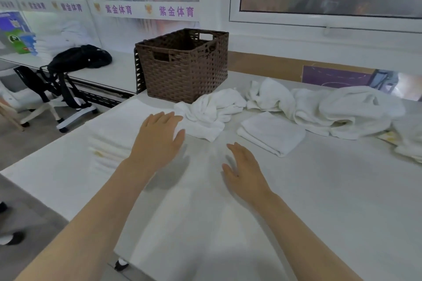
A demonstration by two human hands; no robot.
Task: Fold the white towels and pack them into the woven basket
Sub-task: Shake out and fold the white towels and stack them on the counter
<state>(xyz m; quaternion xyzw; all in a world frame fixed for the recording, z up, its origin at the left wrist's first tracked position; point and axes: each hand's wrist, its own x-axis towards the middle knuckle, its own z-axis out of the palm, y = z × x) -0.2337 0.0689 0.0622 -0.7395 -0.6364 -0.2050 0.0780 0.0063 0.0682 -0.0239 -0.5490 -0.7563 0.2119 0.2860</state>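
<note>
L hand: palm down, fingers straight and together, extended fwd over the white table; fingertips at the edge of a crumpled towel, contact unclear. Holds nothing.

R hand: palm down, slightly tilted, fingers straight, low over the table surface w/ shadow beneath. Holds nothing.

Both forearms bare, reaching fwd from the near edge.

Woven basket: brown, upright at the table's far-left corner, just behind the crumpled towel.

Folded towel: flat on table, right of the crumpled one. Unfolded towel pile: further right, along the back.

Black backpack on adjacent bench, left.
</note>
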